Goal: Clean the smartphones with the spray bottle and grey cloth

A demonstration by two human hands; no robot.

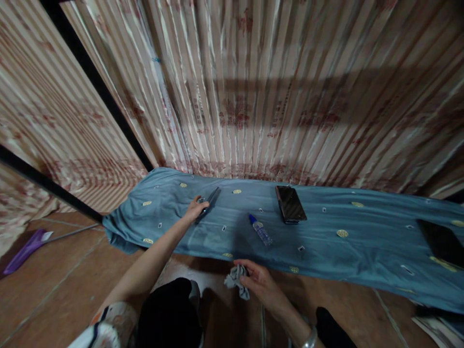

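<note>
My left hand (196,210) grips a dark, flat, phone-like device (210,202) by its near side, tilted over the left part of the blue cloth. In my right hand (259,282) is a crumpled grey cloth (237,281), pinched between thumb and fingers in front of the cloth-covered surface's near edge. A clear bottle with a blue cap (260,230) lies on the blue cloth between my hands and the back. Right of it rests a stack of dark, flat devices (290,204).
The blue patterned cloth (322,251) covers a long, low surface. A black tablet-like object (441,243) lies at its right end. Striped curtains (246,96) hang behind. Black poles (105,96) stand at the left, near a purple broom or dustpan (24,251) on the tiled floor.
</note>
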